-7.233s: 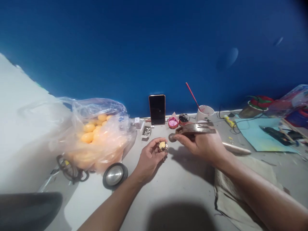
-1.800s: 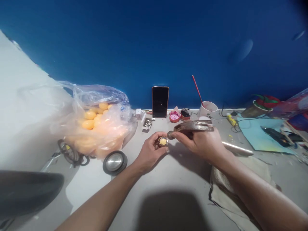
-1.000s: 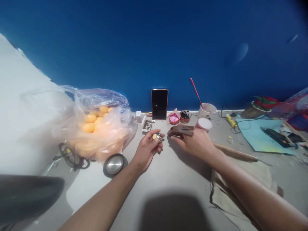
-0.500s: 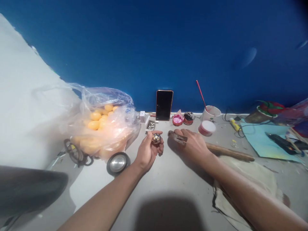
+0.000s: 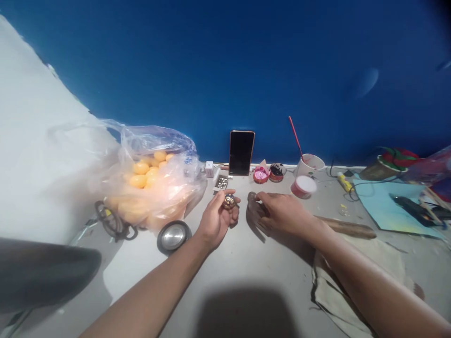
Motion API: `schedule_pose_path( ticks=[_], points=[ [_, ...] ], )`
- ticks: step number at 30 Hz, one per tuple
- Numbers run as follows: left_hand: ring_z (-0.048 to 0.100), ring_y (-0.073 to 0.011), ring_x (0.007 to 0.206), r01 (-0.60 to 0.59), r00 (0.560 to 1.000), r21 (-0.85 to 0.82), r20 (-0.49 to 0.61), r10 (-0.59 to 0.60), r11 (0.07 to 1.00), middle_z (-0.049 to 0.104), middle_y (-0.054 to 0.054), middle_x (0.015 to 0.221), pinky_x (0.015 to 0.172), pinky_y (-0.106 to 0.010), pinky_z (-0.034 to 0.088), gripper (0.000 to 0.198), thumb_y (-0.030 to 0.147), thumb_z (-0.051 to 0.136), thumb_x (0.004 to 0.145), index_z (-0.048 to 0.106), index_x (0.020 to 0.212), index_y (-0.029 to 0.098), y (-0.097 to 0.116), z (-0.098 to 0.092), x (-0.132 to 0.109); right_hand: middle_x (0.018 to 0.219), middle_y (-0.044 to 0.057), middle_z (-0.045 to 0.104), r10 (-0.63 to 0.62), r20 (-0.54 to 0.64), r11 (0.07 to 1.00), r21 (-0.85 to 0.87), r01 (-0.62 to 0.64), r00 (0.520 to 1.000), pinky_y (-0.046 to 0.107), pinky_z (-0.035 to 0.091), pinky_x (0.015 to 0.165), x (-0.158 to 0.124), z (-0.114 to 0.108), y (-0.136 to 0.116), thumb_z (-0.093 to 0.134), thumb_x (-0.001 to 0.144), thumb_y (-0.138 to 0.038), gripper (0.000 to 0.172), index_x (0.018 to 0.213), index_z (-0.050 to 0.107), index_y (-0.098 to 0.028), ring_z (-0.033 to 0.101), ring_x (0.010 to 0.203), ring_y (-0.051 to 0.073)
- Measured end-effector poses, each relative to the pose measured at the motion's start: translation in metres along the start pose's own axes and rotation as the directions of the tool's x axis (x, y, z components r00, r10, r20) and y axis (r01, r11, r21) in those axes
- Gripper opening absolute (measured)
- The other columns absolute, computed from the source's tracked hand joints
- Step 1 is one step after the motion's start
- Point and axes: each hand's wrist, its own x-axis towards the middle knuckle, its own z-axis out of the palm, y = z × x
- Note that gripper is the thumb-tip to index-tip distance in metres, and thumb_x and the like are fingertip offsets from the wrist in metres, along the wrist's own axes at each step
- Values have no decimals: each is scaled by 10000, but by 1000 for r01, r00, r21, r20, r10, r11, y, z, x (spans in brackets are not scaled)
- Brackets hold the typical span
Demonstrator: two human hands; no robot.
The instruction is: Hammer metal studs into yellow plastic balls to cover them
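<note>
A small shiny ball (image 5: 229, 202), silver and gold with a studded surface, is held in the fingers of my left hand (image 5: 213, 224). My right hand (image 5: 286, 214) is closed over a hammer (image 5: 347, 227) near its dark metal head, its fingers partly hiding the head. The wooden handle shows beyond my wrist, pointing right. Just behind the ball is a small open tray (image 5: 221, 182) of shiny round pieces. A round metal lid (image 5: 174, 236) with a dark rim lies left of my left forearm.
A plastic bag (image 5: 190, 145) of yellow egg-shaped pieces stands at left. A phone (image 5: 241, 152) leans on the blue wall. Small pink and black paint pots, a white cup (image 5: 312, 162) with a brush and a lidded tub (image 5: 303, 186) stand right. A cloth (image 5: 366, 267) lies under my right forearm.
My right hand has turned the hammer, so its head now points down toward me. The fingers have shifted round the head. My left hand keeps the ball almost in place.
</note>
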Motion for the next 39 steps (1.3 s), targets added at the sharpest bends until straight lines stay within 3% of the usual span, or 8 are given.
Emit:
schedule_pose_path(
  ticks=[5,10,16,22,31,35,39],
  points=[
    [522,-125,431,35,997,38,69,-38,999,723,-67,758,412,-238,369,487,629,542,945,581,1086,164,1,-3,0,1015,110,750,17,29,1000,11,-18,999,308,305,638,-1,0,5,562,889,-268,258,1133,587,-190,678,827,242],
    [543,-131,420,42,997,76,65,-47,996,719,-78,691,415,-232,380,560,687,468,958,608,999,146,1,-1,-1,1033,109,732,-19,11,1000,23,19,1000,307,325,662,0,5,6,607,853,-249,327,1171,573,-183,667,874,245],
    [534,-131,433,25,998,51,56,-28,998,713,-65,699,438,-245,401,537,673,456,972,597,1018,157,-1,-1,-1,1025,108,697,-105,21,994,-9,106,994,313,362,668,-2,3,7,610,861,-236,156,1002,642,-176,653,929,245],
    [537,-151,421,43,996,74,75,-49,996,727,-94,696,414,-251,385,553,674,428,976,598,1021,150,-1,-2,2,1024,119,683,-100,54,994,-25,102,993,315,398,692,-2,4,7,614,908,-294,174,1007,669,-162,652,957,255],
    [555,-96,586,-74,997,128,-12,76,989,671,-85,1019,488,-228,390,438,454,719,872,632,1182,158,-5,2,-3,1054,131,706,-73,109,997,-20,76,991,309,421,706,1,3,7,606,920,-315,215,1068,658,-168,670,968,270],
    [538,-78,632,-74,997,272,10,74,959,663,-84,1129,550,-226,413,528,312,767,817,605,1311,219,-7,5,-7,1050,146,721,-40,142,997,-52,48,989,319,421,676,-1,-2,8,606,921,-316,213,1056,662,-163,689,937,283],
    [587,-104,767,-80,997,382,25,76,921,665,-82,1216,635,-219,464,540,238,780,781,609,1293,246,-10,8,-12,1006,141,735,4,166,997,-83,9,986,312,395,635,-6,-8,13,621,886,-295,198,1023,672,-162,701,886,281]
  ],
)
